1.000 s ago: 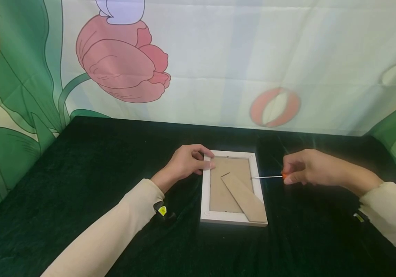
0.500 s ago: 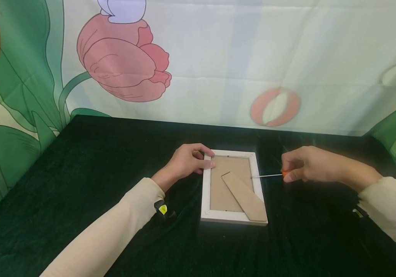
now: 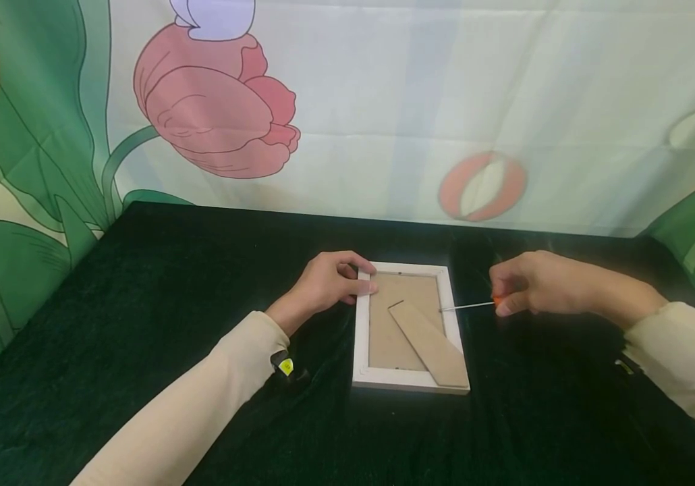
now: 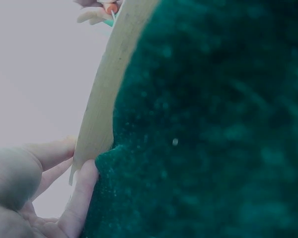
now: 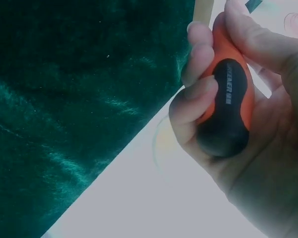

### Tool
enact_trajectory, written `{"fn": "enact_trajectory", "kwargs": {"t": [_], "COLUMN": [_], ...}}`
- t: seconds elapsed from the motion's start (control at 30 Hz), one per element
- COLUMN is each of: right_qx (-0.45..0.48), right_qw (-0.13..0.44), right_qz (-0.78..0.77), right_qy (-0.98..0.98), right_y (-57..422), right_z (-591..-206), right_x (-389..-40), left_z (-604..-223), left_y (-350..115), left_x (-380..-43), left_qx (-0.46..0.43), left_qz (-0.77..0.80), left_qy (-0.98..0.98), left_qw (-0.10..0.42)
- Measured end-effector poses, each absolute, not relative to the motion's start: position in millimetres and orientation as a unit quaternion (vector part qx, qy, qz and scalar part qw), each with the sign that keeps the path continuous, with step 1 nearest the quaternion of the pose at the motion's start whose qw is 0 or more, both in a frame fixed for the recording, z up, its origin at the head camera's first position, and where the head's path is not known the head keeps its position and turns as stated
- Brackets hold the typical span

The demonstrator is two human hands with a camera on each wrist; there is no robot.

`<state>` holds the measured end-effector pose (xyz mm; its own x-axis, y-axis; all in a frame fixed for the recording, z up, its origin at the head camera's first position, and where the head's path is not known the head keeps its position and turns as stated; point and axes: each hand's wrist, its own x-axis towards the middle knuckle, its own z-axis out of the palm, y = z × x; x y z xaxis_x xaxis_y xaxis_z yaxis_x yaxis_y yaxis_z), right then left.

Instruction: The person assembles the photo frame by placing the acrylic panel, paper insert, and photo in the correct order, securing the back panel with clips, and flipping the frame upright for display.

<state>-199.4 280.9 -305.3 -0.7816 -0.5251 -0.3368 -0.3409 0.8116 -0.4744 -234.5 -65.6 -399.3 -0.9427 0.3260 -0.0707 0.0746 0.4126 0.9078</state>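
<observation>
Two hands grip: right hand curls round an orange-and-black screwdriver, thin metal shaft pointing left to the inner right edge of a white rectangular picture frame, back-up, long axis near-to-far; left hand pinches its far-left side.

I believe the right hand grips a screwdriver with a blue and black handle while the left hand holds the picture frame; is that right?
Not quite: the screwdriver handle in the right hand is orange and black, as the right wrist view shows.
</observation>
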Motion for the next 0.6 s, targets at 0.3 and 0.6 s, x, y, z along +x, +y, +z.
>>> {"fn": "enact_trajectory", "kwargs": {"t": [0.3, 0.6], "right_qx": [-0.244, -0.243], "right_qw": [0.225, 0.225], "right_qz": [-0.18, -0.16], "right_qy": [0.926, 0.93], "right_y": [275.8, 270.9], "right_z": [-300.3, -298.2], "right_x": [-203.3, -206.9], "left_z": [-398.0, -397.1], "left_y": [-64.5, -64.6], "left_x": [-235.4, -235.8], "left_qx": [0.114, 0.112], "left_qz": [0.529, 0.53], "left_qy": [0.833, 0.832], "left_qw": [0.121, 0.122]}}
